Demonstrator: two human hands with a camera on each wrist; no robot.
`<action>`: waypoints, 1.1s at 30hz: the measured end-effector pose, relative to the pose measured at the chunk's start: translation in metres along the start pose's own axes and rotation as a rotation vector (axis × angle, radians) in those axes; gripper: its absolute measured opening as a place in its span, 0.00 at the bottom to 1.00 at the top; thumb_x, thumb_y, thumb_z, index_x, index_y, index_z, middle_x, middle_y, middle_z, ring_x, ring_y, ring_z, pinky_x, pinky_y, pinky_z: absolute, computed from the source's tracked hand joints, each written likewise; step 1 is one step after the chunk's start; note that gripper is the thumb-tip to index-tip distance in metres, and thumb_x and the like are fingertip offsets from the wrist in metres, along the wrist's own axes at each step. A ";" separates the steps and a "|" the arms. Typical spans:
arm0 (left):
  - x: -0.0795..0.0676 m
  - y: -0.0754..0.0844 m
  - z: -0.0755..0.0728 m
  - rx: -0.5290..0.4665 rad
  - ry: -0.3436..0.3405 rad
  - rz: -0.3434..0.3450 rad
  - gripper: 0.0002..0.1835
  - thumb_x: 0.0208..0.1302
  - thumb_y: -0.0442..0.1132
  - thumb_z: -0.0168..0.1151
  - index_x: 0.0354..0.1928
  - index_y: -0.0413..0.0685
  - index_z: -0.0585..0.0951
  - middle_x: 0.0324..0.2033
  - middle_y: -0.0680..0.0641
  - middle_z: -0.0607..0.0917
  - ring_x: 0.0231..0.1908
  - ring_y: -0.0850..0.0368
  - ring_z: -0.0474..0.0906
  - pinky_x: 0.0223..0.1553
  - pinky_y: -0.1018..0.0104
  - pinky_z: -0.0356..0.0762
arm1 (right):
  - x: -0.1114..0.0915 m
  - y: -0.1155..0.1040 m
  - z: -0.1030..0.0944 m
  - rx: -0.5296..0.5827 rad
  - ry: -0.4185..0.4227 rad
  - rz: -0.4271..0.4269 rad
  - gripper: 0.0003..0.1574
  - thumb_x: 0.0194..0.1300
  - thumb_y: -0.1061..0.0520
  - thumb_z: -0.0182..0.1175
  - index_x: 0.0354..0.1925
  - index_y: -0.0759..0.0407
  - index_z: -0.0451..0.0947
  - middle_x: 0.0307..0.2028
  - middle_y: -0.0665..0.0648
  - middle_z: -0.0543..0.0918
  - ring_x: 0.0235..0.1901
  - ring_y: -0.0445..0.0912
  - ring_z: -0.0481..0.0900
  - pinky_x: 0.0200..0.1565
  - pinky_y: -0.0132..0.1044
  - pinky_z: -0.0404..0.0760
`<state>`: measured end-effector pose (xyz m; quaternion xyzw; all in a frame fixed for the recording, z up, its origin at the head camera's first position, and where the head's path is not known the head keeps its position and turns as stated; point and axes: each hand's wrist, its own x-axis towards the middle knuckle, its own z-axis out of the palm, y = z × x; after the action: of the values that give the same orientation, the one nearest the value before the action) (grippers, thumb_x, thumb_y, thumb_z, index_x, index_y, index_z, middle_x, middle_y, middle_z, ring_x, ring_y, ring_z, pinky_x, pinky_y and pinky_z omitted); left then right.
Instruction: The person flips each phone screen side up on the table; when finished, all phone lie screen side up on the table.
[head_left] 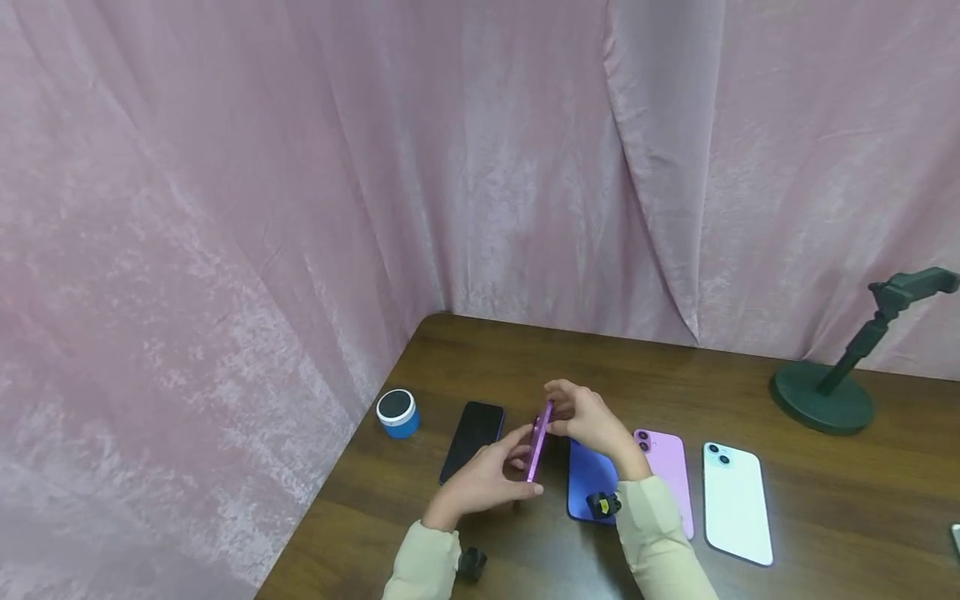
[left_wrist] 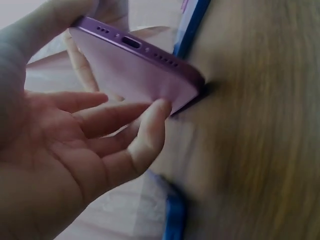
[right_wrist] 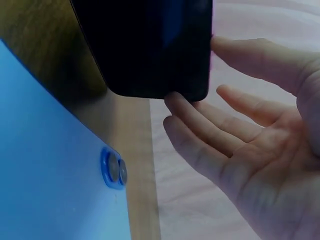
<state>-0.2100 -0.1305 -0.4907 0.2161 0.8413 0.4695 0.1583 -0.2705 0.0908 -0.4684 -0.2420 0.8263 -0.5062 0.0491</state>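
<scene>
A purple smartphone [head_left: 537,442] is held on its edge above the table, between both hands. My left hand [head_left: 487,479] grips its near end; in the left wrist view the thumb lies at the charging-port edge and fingertips touch the pink-purple back [left_wrist: 125,70]. At the far end my right hand [head_left: 592,417] pinches the phone. The right wrist view shows its dark screen [right_wrist: 155,50], with the thumb on one side and fingertips at the end. Beneath the right forearm lies a blue phone [head_left: 588,479], back up. A black-screened phone [head_left: 472,437] lies just beyond the left hand.
Right of the blue phone lie a lilac phone [head_left: 667,471], partly under the right sleeve, and a pale phone [head_left: 737,500]. A blue-and-white round device [head_left: 399,412] stands near the table's left edge. A dark green stand [head_left: 821,396] is at the back right, before pink curtains.
</scene>
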 end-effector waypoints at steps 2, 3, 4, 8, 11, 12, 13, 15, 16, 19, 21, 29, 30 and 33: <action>-0.003 -0.001 -0.003 -0.029 0.006 0.024 0.45 0.61 0.44 0.73 0.77 0.44 0.62 0.62 0.41 0.80 0.54 0.57 0.81 0.55 0.62 0.78 | 0.001 0.002 0.003 0.000 0.002 -0.015 0.33 0.58 0.70 0.68 0.61 0.76 0.71 0.55 0.76 0.79 0.51 0.65 0.82 0.50 0.56 0.81; -0.004 -0.001 -0.004 -0.040 0.011 0.037 0.43 0.62 0.42 0.73 0.76 0.44 0.64 0.62 0.40 0.80 0.53 0.56 0.82 0.53 0.63 0.79 | 0.002 0.002 0.005 0.003 0.003 -0.017 0.33 0.59 0.70 0.68 0.61 0.76 0.70 0.56 0.76 0.79 0.51 0.66 0.81 0.50 0.56 0.81; -0.005 -0.001 -0.005 -0.051 0.015 0.045 0.42 0.62 0.40 0.73 0.75 0.44 0.65 0.62 0.40 0.79 0.53 0.55 0.82 0.52 0.63 0.79 | 0.002 0.002 0.006 0.006 0.003 -0.014 0.33 0.60 0.69 0.68 0.62 0.75 0.70 0.57 0.76 0.78 0.52 0.67 0.81 0.51 0.56 0.80; -0.009 0.000 -0.007 -0.079 0.032 0.044 0.41 0.59 0.35 0.74 0.74 0.42 0.67 0.64 0.38 0.77 0.52 0.49 0.84 0.50 0.60 0.81 | 0.002 0.002 0.013 -0.010 0.003 0.004 0.33 0.61 0.68 0.68 0.62 0.74 0.70 0.59 0.75 0.77 0.56 0.68 0.78 0.53 0.58 0.79; -0.011 0.003 -0.008 -0.084 0.045 0.026 0.43 0.56 0.32 0.75 0.74 0.40 0.67 0.66 0.37 0.75 0.52 0.46 0.83 0.51 0.57 0.80 | 0.003 0.001 0.017 -0.056 0.008 0.008 0.33 0.60 0.69 0.69 0.62 0.73 0.71 0.59 0.73 0.77 0.58 0.68 0.76 0.56 0.60 0.76; -0.011 0.003 -0.008 -0.084 0.048 0.020 0.44 0.55 0.30 0.76 0.74 0.39 0.67 0.66 0.37 0.75 0.53 0.46 0.83 0.52 0.56 0.80 | 0.003 0.001 0.019 -0.074 0.014 0.010 0.34 0.59 0.69 0.69 0.62 0.73 0.71 0.60 0.72 0.78 0.59 0.67 0.76 0.57 0.61 0.75; -0.011 0.004 -0.008 -0.080 0.050 0.012 0.45 0.54 0.30 0.76 0.74 0.39 0.66 0.67 0.38 0.74 0.53 0.46 0.83 0.52 0.57 0.80 | 0.004 0.002 0.020 -0.087 0.022 0.012 0.34 0.59 0.69 0.70 0.62 0.72 0.71 0.59 0.71 0.78 0.60 0.67 0.75 0.58 0.62 0.73; -0.011 0.005 -0.008 -0.069 0.053 -0.005 0.46 0.53 0.29 0.76 0.74 0.40 0.66 0.67 0.39 0.74 0.54 0.47 0.82 0.53 0.58 0.79 | 0.005 0.003 0.022 -0.101 0.029 0.021 0.36 0.58 0.70 0.70 0.63 0.72 0.71 0.59 0.70 0.78 0.61 0.66 0.74 0.60 0.62 0.71; -0.011 0.005 -0.008 -0.065 0.052 -0.010 0.46 0.53 0.28 0.76 0.74 0.40 0.66 0.67 0.39 0.74 0.55 0.47 0.82 0.53 0.58 0.79 | 0.006 0.003 0.024 -0.101 0.032 0.029 0.37 0.57 0.70 0.71 0.63 0.71 0.71 0.60 0.70 0.78 0.61 0.66 0.74 0.60 0.62 0.71; -0.011 0.006 -0.007 -0.053 0.055 -0.029 0.47 0.52 0.27 0.77 0.75 0.42 0.66 0.67 0.40 0.74 0.55 0.49 0.82 0.54 0.60 0.79 | 0.007 0.004 0.026 -0.123 0.034 0.049 0.38 0.56 0.70 0.71 0.64 0.71 0.71 0.60 0.70 0.79 0.62 0.66 0.74 0.61 0.62 0.70; -0.011 0.006 -0.007 -0.058 0.059 -0.032 0.48 0.51 0.26 0.77 0.75 0.43 0.65 0.66 0.40 0.75 0.55 0.49 0.82 0.54 0.60 0.79 | 0.008 0.004 0.027 -0.134 0.032 0.062 0.39 0.56 0.70 0.72 0.64 0.70 0.70 0.60 0.69 0.79 0.62 0.66 0.73 0.61 0.63 0.69; -0.010 0.005 -0.004 -0.096 0.076 -0.041 0.51 0.50 0.23 0.76 0.76 0.45 0.64 0.64 0.41 0.78 0.53 0.51 0.81 0.49 0.64 0.80 | 0.006 0.003 0.026 -0.104 0.017 0.107 0.39 0.57 0.72 0.70 0.65 0.71 0.69 0.57 0.70 0.80 0.57 0.64 0.78 0.57 0.59 0.75; -0.010 0.005 -0.004 -0.100 0.076 -0.042 0.51 0.49 0.23 0.76 0.76 0.45 0.64 0.63 0.42 0.78 0.53 0.51 0.81 0.48 0.65 0.80 | 0.006 0.003 0.026 -0.092 0.016 0.114 0.39 0.56 0.73 0.70 0.65 0.71 0.69 0.57 0.71 0.80 0.56 0.64 0.79 0.56 0.59 0.76; -0.011 0.003 -0.002 -0.111 0.075 -0.044 0.51 0.49 0.22 0.76 0.76 0.46 0.64 0.62 0.41 0.78 0.52 0.50 0.81 0.44 0.66 0.81 | 0.004 0.004 0.027 -0.078 0.009 0.132 0.40 0.56 0.73 0.71 0.65 0.72 0.68 0.57 0.71 0.80 0.56 0.65 0.79 0.54 0.58 0.78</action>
<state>-0.2004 -0.1359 -0.4862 0.1707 0.8240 0.5195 0.1484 -0.2665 0.0688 -0.4843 -0.1866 0.8597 -0.4705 0.0694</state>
